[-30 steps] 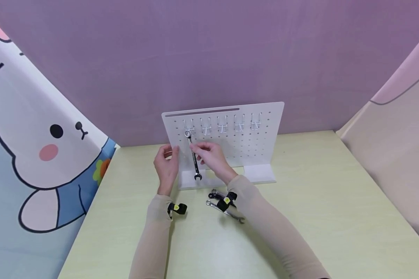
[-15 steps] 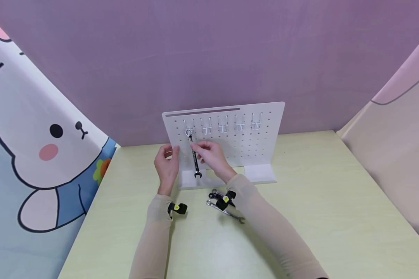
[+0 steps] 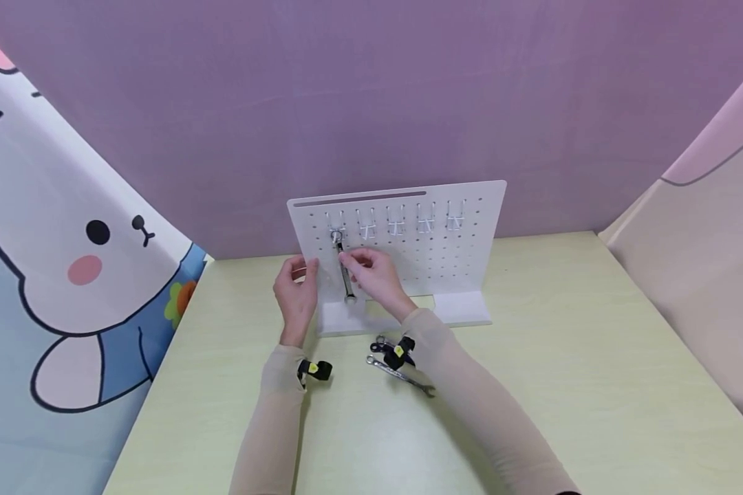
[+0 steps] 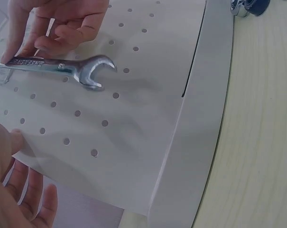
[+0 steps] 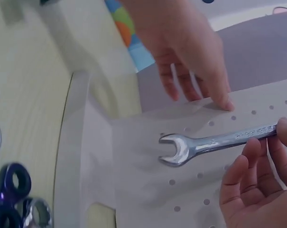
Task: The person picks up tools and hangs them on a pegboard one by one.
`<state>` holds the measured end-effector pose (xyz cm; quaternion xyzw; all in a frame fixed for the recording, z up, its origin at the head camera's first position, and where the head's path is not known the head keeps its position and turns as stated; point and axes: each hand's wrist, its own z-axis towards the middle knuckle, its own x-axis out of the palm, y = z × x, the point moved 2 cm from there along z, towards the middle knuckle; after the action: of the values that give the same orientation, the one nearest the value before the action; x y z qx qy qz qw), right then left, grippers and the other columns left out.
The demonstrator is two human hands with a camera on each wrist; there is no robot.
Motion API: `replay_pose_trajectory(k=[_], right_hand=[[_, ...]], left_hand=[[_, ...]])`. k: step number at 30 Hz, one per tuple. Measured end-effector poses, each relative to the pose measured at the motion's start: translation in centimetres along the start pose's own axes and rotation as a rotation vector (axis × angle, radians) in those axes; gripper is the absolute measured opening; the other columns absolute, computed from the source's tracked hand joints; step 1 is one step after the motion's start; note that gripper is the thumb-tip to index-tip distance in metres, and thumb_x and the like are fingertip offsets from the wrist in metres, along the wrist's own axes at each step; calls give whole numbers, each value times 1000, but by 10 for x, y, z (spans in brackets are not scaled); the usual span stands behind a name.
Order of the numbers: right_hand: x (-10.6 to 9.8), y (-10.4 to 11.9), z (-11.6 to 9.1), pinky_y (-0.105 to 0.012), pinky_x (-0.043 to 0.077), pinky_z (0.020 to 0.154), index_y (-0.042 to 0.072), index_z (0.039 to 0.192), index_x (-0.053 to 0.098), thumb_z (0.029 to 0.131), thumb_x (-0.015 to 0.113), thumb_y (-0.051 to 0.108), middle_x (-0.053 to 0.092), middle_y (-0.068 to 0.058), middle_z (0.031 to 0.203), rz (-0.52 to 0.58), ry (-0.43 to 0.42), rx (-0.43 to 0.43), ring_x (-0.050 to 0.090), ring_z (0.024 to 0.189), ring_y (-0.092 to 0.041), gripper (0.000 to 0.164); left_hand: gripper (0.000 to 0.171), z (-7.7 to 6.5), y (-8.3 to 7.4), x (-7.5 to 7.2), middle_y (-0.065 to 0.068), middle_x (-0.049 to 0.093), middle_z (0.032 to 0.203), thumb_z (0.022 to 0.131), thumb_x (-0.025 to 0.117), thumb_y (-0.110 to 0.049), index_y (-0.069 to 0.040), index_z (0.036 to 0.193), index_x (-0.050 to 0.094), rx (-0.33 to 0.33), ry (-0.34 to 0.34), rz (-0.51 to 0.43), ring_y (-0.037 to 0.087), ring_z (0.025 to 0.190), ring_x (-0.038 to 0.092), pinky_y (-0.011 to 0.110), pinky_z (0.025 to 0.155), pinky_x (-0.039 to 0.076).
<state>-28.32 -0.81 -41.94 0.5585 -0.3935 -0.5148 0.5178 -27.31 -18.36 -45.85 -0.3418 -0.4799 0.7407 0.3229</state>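
A white pegboard (image 3: 446, 265) stands upright on its base. My right hand (image 3: 376, 276) pinches the shaft of a silver combination wrench (image 5: 228, 139) between thumb and fingers. The wrench's ring end is up at the leftmost wire hook (image 3: 336, 221), overlapping it in the head view. Its open end points down in front of the perforated face. At the board's left edge, my left hand (image 3: 296, 294) holds on, thumb on the front face and fingers behind, as the left wrist view shows.
Several more wrenches (image 3: 402, 377) lie on the pale table (image 3: 223, 385) in front of the board, partly hidden by the right wrist's camera. More wire hooks (image 3: 426, 220) line the board's upper part to the right. A purple backdrop (image 3: 371, 103) rises behind.
The wrench's lower open end has swung up and in towards the board, while its ring end has shifted slightly right at the hook. My left hand has stayed in place.
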Motion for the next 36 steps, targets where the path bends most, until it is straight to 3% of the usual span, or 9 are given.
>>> replay_pose_trajectory(k=[6,10,18,36], right_hand=[[6,-3,3,-20,51,67,6,113,76,104,70,25,76,-7,99,-156,-97,-217,61,78,-12,22],[6,-4,2,-20,51,67,4,114,75,103,70,19,77,-8,103,-216,-125,-299,62,77,-13,19],[6,-10,2,-20,51,61,4,116,75,101,72,15,79,-9,107,-243,-124,-326,62,72,-11,18],[6,-12,3,-21,56,70,4,112,77,100,73,13,79,-9,103,-270,-146,-347,68,80,-16,15]], left_hand=[[29,1,0,0,17,75,116,102,73,-27,-4,120,73,-9,0,4,30,102,69,34,83,54],[30,0,1,1,17,75,116,102,73,-29,-5,120,73,-21,-3,8,30,102,68,34,84,54],[30,0,3,1,17,75,114,102,73,-29,-4,119,73,-4,-11,14,29,100,68,30,81,51],[31,1,3,0,17,75,116,102,73,-29,-4,119,73,-9,1,4,29,101,67,30,81,51]])
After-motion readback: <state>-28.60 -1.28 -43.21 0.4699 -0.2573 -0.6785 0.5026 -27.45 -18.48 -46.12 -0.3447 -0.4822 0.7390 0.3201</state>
